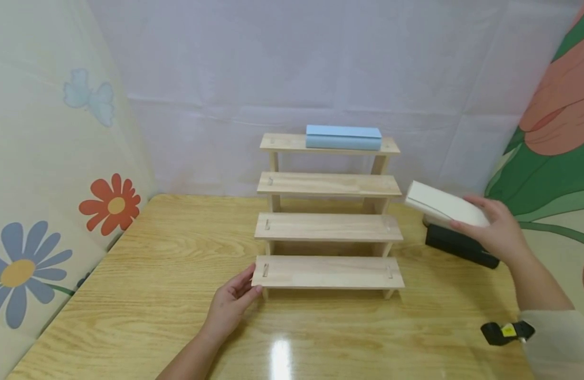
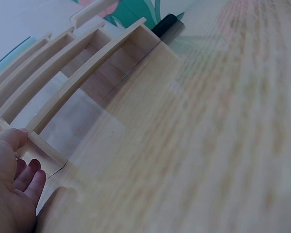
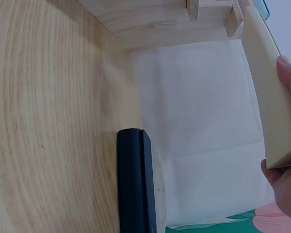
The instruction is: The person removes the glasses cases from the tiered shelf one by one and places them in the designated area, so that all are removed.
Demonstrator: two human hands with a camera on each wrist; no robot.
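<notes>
A four-tier wooden step shelf (image 1: pixel 327 227) stands on the table, its bottom tier (image 1: pixel 329 272) nearest. At that tier's left end my left hand (image 1: pixel 230 303) grips the corner with thumb and fingers; in the left wrist view the thumb of the left hand (image 2: pixel 12 179) lies at the board's end. My right hand (image 1: pixel 498 229) holds a white glasses case (image 1: pixel 446 203) in the air, right of the second tier from the top. The white case (image 3: pixel 269 97) is tilted in the right wrist view. A light-blue glasses case (image 1: pixel 344 138) lies on the top tier.
A black glasses case (image 1: pixel 462 245) lies on the table under my right hand, with a greyish rounded object partly hidden behind it. A black strap with a yellow label (image 1: pixel 507 331) is by my right sleeve. Printed cloth walls (image 1: pixel 301 63) border the wooden table (image 1: pixel 178 264).
</notes>
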